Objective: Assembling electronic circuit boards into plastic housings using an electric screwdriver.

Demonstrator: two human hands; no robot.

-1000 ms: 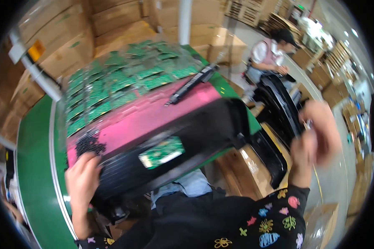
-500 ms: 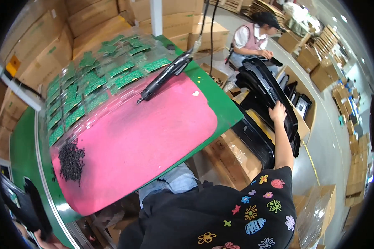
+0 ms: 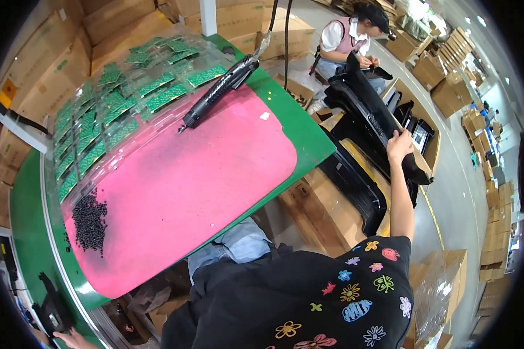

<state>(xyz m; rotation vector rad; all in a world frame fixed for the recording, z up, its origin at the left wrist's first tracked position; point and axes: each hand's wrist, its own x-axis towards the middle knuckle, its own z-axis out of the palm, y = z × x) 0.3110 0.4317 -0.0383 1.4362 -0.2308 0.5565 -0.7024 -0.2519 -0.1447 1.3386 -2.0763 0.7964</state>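
Note:
At the right, my right hand grips the near end of a long black plastic panel tilted above more black panels. My left hand shows at the lower left edge, its fingers closed against the lower end of another black plastic panel. Much of that hand and its wrist is cut off by the picture's edge. A black powered screwdriver hangs on a cord over the pink mat, with neither hand near it. Small black screws or similar bits lie heaped on the mat's left.
Green circuit boards fill clear trays at the back of the green table. Cardboard boxes stand under the panels. Beyond them, a co-worker sits with both hands on a small black piece. A plastic-wrapped carton stands at right.
My right hand has moved right, raising and turning its panel away from those below. At the left, the other panel has moved down and appears smaller. The view has shifted slightly.

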